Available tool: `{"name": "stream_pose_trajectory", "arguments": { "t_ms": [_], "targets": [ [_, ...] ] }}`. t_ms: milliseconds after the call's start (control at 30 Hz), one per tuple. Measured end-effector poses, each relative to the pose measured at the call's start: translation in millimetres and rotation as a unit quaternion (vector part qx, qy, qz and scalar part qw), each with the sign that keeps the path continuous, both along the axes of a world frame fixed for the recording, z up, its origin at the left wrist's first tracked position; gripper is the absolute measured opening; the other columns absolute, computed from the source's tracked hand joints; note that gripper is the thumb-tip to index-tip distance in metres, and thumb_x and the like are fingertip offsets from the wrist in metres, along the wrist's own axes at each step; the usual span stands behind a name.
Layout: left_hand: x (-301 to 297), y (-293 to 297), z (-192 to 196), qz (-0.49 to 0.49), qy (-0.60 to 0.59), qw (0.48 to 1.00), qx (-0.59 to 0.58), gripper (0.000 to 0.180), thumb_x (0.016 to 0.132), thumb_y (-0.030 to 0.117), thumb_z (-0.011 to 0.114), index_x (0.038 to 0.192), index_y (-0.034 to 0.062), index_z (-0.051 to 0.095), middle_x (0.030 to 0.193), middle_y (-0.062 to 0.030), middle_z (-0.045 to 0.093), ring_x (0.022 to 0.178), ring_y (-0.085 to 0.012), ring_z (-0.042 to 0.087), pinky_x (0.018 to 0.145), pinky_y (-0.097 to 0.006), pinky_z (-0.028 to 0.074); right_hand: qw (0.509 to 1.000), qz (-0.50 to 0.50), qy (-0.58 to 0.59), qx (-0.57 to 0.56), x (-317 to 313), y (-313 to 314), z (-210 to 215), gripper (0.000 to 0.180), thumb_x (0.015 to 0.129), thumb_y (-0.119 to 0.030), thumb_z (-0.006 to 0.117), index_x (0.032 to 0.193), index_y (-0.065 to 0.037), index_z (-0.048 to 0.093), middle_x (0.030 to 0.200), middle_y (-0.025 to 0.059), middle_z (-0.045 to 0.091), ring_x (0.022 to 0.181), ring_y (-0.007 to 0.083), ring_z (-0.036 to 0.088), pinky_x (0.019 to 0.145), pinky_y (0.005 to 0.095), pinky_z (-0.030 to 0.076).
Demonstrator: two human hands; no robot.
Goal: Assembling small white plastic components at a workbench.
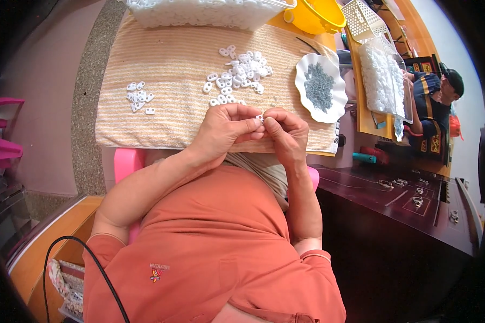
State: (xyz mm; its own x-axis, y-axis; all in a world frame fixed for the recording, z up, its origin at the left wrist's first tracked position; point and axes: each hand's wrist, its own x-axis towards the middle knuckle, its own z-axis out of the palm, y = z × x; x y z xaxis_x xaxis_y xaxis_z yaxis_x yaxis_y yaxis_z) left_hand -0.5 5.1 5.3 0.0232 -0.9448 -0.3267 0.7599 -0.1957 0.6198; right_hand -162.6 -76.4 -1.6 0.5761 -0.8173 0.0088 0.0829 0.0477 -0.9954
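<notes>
On the striped towel (167, 59), a scalloped white plate (332, 112) holds grey parts (319, 87). To its left lies a pile of white two-holed pieces (246, 70); farther left, a smaller cluster (138, 98). Nearer the wearer than the plate, the left hand (224, 127) and right hand (287, 134) pinch one small white piece (260, 118). Beyond the plate stands a yellow tub (313, 16).
</notes>
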Motion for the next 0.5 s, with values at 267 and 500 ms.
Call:
{"name": "stream_pose_trajectory", "arguments": {
  "t_ms": [267, 500],
  "targets": [
    [-2.0, 1.7, 1.7, 0.01, -0.009, 1.0, 0.013, 0.017, 0.087, 0.001, 0.064, 0.102, -0.0044, 0.062, 0.091, -0.0101, 0.066, 0.08, -0.0149, 0.066, 0.076, -0.026, 0.058, 1.0, 0.01, 0.01, -0.005, -0.1, 0.0, 0.8, 0.008, 0.088, -0.002, 0.065, 0.093, 0.005, 0.066, 0.091, 0.005, 0.066, 0.079, 0.0087, 0.061, 0.072, 0.021, 0.049],
    [-5.6, 5.8, 3.4, 0.025, -0.034, 0.999, -0.007, 0.016, 0.086, 0.001, 0.065, 0.101, -0.0043, 0.063, 0.09, -0.01, 0.067, 0.08, -0.0142, 0.066, 0.075, -0.026, 0.057, 0.996, 0.021, -0.05, 0.071, 1.9, 4.2, 0.7, 0.009, 0.088, -0.004, 0.066, 0.093, 0.003, 0.067, 0.088, 0.0044, 0.067, 0.077, 0.0086, 0.062, 0.071, 0.0205, 0.05]
  ]
}}
